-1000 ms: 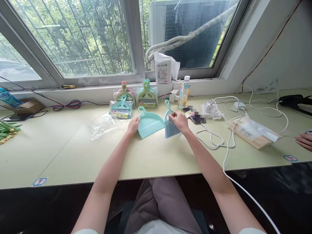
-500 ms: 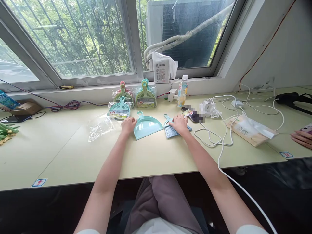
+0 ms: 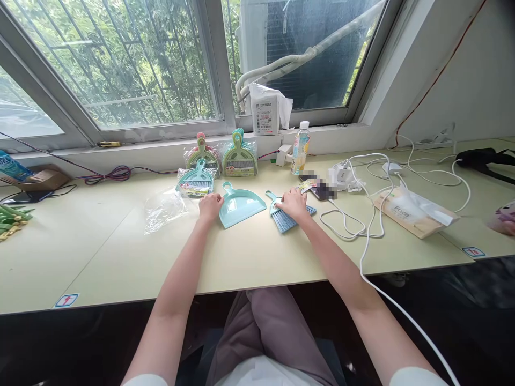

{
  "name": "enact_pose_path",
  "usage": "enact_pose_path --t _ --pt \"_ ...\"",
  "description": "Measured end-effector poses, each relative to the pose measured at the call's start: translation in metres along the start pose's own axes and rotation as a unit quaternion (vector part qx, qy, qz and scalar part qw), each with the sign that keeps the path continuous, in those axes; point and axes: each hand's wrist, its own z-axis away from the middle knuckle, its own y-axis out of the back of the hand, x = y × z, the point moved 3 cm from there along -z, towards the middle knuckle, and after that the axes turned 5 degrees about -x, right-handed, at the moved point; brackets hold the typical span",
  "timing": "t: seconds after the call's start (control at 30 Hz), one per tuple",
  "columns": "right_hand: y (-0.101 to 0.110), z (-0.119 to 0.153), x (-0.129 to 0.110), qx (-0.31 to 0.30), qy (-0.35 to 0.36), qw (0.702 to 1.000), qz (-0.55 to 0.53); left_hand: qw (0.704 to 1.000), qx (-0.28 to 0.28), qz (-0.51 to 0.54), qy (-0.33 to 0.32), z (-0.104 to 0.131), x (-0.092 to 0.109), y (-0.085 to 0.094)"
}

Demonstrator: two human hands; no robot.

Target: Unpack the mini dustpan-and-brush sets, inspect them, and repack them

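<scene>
A light blue dustpan (image 3: 242, 208) lies flat on the table, its looped handle towards the window. My left hand (image 3: 211, 207) is closed on the pan's left edge, fingertips partly hidden. To the right of the pan lies a small hand brush (image 3: 283, 221) with blue bristles and a light blue handle. My right hand (image 3: 294, 204) grips the brush from above, covering part of its head. Behind my left hand stands a packaged dustpan-and-brush set (image 3: 197, 179). Crumpled clear plastic wrap (image 3: 166, 212) lies to the left of that hand.
More packaged sets (image 3: 240, 155) lean against the windowsill. A drink bottle (image 3: 300, 149), a phone (image 3: 322, 190), white cables (image 3: 364, 236) and a tissue pack (image 3: 416, 212) occupy the right side. Green stalks (image 3: 14, 220) lie far left. Another person's hand shows blurred at the right edge.
The brush has turned slightly under my right hand, its near bristle corner shifting right and towards me. My left hand stays at the dustpan's edge. The other person's hand has moved at the right.
</scene>
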Motion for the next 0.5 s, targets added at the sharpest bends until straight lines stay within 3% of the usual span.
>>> enact_pose_path --t 0.17,0.3,0.4,0.5 --pt "-0.003 -0.002 -0.005 0.037 0.014 0.998 -0.041 1.0 0.017 -0.005 -0.004 0.001 0.005 -0.004" --pt "0.002 0.0 -0.006 0.093 0.007 0.991 -0.098 1.0 -0.003 0.005 -0.026 0.007 0.027 -0.008" --pt "0.0 0.005 -0.016 0.074 0.044 0.991 -0.105 0.985 -0.079 0.076 -0.135 0.021 0.061 -0.013" --pt "0.001 0.012 -0.026 0.05 0.085 0.992 -0.084 0.935 -0.135 0.143 -0.297 0.04 0.095 -0.014"
